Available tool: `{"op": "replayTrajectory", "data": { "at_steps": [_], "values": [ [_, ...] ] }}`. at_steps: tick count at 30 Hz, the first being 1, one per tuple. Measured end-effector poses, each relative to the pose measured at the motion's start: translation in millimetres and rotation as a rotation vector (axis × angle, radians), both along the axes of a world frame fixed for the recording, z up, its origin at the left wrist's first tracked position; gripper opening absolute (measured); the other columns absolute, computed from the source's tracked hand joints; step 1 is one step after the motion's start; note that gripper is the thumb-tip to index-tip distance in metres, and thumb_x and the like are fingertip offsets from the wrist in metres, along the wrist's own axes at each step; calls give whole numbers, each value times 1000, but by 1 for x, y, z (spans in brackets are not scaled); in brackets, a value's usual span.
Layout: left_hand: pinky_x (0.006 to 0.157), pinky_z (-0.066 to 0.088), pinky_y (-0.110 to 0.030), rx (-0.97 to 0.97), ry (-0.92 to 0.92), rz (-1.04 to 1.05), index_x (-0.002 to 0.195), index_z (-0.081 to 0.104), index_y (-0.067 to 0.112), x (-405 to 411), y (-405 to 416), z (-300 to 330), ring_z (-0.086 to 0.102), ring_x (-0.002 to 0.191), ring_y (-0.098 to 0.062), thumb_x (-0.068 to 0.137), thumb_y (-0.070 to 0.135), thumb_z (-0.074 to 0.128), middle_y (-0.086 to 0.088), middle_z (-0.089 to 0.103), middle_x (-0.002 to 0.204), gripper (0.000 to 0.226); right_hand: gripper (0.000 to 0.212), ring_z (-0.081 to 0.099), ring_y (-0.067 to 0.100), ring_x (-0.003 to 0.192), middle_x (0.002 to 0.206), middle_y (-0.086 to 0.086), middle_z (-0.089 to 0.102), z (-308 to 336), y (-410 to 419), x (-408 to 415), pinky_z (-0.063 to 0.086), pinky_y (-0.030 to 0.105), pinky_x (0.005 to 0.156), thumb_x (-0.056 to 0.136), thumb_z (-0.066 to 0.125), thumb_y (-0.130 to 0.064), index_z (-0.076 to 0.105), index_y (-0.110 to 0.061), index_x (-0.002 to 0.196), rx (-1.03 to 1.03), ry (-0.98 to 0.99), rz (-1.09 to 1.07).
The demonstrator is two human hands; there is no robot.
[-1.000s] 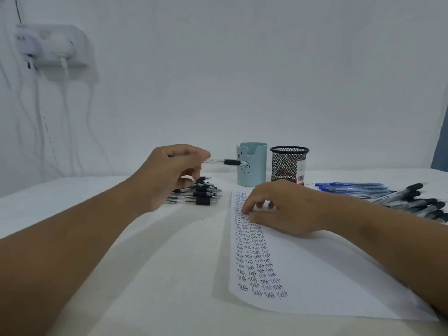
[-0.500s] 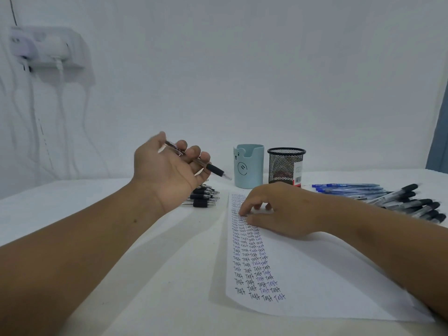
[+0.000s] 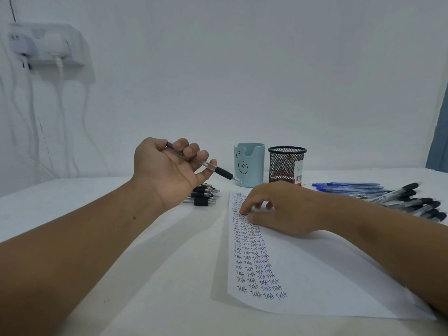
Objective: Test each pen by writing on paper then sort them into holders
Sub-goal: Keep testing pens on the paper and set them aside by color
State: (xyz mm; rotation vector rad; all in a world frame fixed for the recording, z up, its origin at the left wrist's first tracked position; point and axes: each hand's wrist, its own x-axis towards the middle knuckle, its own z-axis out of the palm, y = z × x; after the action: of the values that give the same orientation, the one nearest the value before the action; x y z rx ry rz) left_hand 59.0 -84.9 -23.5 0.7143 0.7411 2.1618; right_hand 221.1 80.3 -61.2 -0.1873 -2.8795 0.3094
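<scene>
My left hand (image 3: 169, 170) is raised above the table, palm turned up, and holds a clear pen with a black grip (image 3: 213, 169), its tip pointing right toward the light blue holder (image 3: 249, 166). A black mesh holder (image 3: 286, 166) stands right beside the blue one. My right hand (image 3: 283, 209) rests on the white paper (image 3: 315, 275), fingertips near the top of the columns of written "Test" words. Several black pens (image 3: 203, 196) lie in a pile behind my left hand.
At the right lie several blue pens (image 3: 349, 186) and a pile of black-capped pens (image 3: 417, 202). A wall socket with plugs and hanging cables (image 3: 46, 49) is at the upper left. The white table (image 3: 150, 287) spreads around the paper.
My left hand has turned palm up and shifted the pen across its fingers, so the tip now points down and right. My right hand has stayed on the paper.
</scene>
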Motion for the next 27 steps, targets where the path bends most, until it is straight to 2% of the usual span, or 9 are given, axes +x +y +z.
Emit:
{"op": "replayTrajectory", "data": {
  "at_steps": [3, 8, 12, 14, 17, 20, 22, 24, 27],
  "values": [
    [80, 51, -39, 6, 25, -3, 64, 37, 16, 0, 0, 0, 49, 61, -23, 77, 23, 34, -2, 40, 63, 15, 19, 55, -5, 101, 105, -26, 63, -1, 0, 0, 43, 12, 87, 96, 62, -40, 71, -37, 113, -3, 6, -6],
    [84, 53, -41, -14, 46, -18, 70, 46, 14, 2, 0, -2, 64, 75, -29, 96, 31, 26, -6, 55, 71, 37, 15, 60, -7, 98, 101, -25, 68, 2, 1, 1, 48, 14, 88, 94, 66, -33, 72, -35, 107, -51, 22, -28],
    [89, 54, -46, -47, 40, 1, 73, 50, 10, 8, 3, -5, 72, 87, -36, 98, 30, 27, -13, 65, 78, 40, 23, 61, 2, 73, 80, -15, 67, 10, 4, 1, 48, 17, 71, 85, 68, -11, 68, -34, 84, -122, 387, -108],
    [91, 55, -48, -51, 36, -4, 75, 51, 8, 14, 6, -8, 71, 95, -40, 99, 27, 27, -17, 68, 81, 39, 11, 52, 6, 62, 69, -12, 58, 15, -1, 2, 44, 20, 62, 82, 75, -19, 70, -26, 87, -77, 527, -77],
    [97, 52, -51, -60, 55, -26, 77, 51, 6, 23, 10, -12, 68, 107, -46, 99, 25, 27, -22, 71, 88, 38, 16, 46, 7, 55, 58, -10, 48, 17, -10, -1, 31, 17, 55, 83, 75, -39, 74, -26, 93, 101, 476, -46],
    [105, 48, -50, -133, 123, -24, 91, 57, 4, 27, 14, -14, 64, 116, -45, 102, 28, 27, -25, 73, 108, 40, 15, 45, 7, 52, 55, -9, 52, 20, -11, -4, 35, 26, 55, 92, 67, -34, 77, -22, 91, 194, 403, -105],
    [103, 49, -46, -257, 243, 44, 106, 60, 7, 26, 18, -18, 65, 115, -40, 106, 37, 30, -22, 71, 119, 42, 15, 47, 9, 54, 61, -6, 59, 23, -6, -4, 40, 29, 55, 92, 65, -29, 72, -19, 83, 188, 358, -168],
    [94, 53, -42, -428, 475, 142, 111, 59, 16, 25, 20, -25, 67, 102, -31, 104, 46, 42, -15, 71, 119, 35, 19, 51, 16, 56, 66, 2, 62, 27, 1, -4, 46, 30, 57, 89, 63, -25, 64, -16, 73, 139, 325, -257],
    [84, 54, -32, -648, 1134, 268, 114, 59, 37, 15, 16, -41, 64, 88, -6, 91, 39, 70, 10, 74, 104, 26, 18, 57, 20, 50, 65, 11, 65, 30, 11, -7, 44, 29, 46, 90, 56, -10, 62, -1, 75, -385, 340, -279]
  ]
}}
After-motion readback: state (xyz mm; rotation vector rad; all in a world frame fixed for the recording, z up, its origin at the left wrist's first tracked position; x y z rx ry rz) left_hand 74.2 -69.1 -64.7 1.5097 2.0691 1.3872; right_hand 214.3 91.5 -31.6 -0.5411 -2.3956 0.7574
